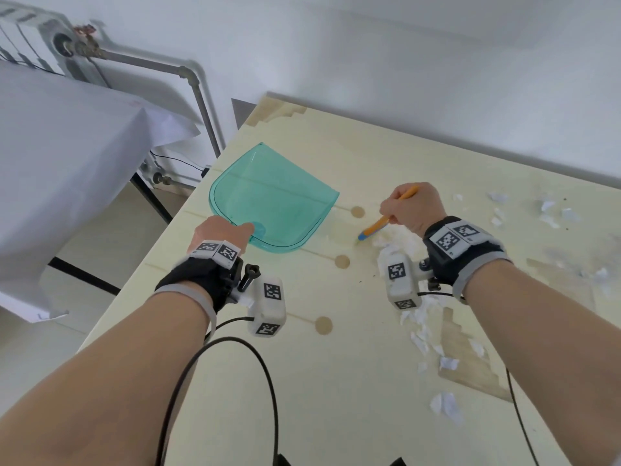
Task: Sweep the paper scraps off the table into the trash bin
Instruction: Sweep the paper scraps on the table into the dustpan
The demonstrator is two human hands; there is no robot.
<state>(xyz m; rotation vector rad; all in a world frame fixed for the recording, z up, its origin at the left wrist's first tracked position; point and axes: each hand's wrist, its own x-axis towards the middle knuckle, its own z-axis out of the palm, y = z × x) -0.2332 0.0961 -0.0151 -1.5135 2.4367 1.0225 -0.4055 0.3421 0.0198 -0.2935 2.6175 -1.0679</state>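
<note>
A clear green dustpan (272,200) lies flat on the pale table (353,381), near its left edge. My left hand (221,232) grips the dustpan's handle end at the near side. My right hand (411,208) holds a small brush with an orange and blue handle (376,227), its lower end down on the table to the right of the dustpan. White paper scraps (420,324) lie in a loose heap under my right wrist and are scattered further right (551,210). No trash bin is in view.
A table covered in white sheet (67,156) stands to the left across a gap of floor. A radiator and pipes (151,62) run along the far wall. Black cables (235,348) trail from my wrist devices over the table's near part.
</note>
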